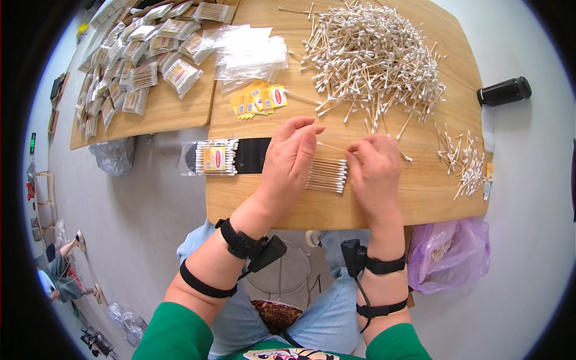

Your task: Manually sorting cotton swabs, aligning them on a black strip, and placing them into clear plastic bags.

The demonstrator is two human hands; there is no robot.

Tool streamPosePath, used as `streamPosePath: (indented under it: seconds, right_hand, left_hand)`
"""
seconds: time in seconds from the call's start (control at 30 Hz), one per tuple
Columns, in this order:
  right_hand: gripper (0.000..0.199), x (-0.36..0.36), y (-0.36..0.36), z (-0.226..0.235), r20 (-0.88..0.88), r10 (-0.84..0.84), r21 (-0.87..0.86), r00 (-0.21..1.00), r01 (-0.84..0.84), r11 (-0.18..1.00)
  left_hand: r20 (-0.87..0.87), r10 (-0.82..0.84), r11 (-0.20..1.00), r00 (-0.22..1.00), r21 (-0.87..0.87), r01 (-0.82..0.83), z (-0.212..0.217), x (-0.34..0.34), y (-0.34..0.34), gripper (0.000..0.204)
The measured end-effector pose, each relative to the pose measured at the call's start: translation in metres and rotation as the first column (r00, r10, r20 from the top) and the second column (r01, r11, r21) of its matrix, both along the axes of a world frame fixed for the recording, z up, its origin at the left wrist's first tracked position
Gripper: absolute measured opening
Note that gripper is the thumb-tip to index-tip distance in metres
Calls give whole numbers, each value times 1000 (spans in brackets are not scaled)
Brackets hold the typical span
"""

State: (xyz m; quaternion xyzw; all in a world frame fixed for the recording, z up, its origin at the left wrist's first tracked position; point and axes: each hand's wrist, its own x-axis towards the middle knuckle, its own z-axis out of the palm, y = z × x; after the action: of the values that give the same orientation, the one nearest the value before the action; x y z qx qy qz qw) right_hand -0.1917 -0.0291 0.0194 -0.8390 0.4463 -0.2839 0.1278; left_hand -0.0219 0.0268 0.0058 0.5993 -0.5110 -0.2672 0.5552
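Observation:
My left hand [291, 157] and my right hand [375, 168] hover over a neat row of cotton swabs [327, 174] lying side by side on the wooden table [420, 198]. Between the fingertips of both hands runs a single swab [332, 147], each hand pinching one end. A big loose heap of cotton swabs [375, 57] lies further back on the table. A filled clear bag of swabs [213, 157] rests on a black strip [252, 155] left of my left hand.
Yellow labels [259, 99] and empty clear bags [252, 54] lie behind my left hand. Several packed bags [135, 57] cover a second table at the left. A small swab pile [465, 162], a black cylinder [504, 91] and a purple plastic bag [453, 252] are at the right.

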Motion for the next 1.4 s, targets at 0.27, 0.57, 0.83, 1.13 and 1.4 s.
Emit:
streamPosePath:
  seconds: [0.27,0.57,0.83,1.13,1.4]
  right_hand:
    - [17,12,18,-9,463,-106,395,880,-98,914]
    - [51,33,39,-24,754,-236,472,613,-256,844]
    - [44,22,32,-19,727,-275,442,629,-123,889]
    - [26,-22,30,0,316,13,352,949,-130,927]
    - [22,-23,32,0,231,95,297,968,-163,941]
  left_hand:
    - [344,-254,964,904,165,208,-4,10,6,52]
    - [-290,-120,990,949,31,135,-5,-18,13,60]
    - [-349,-77,996,934,21,90,-8,-11,13,50]
    - [744,-122,987,657,161,0,-26,-7,14,58]
    - [799,-170,974,577,226,-26,-29,-9,13,59]
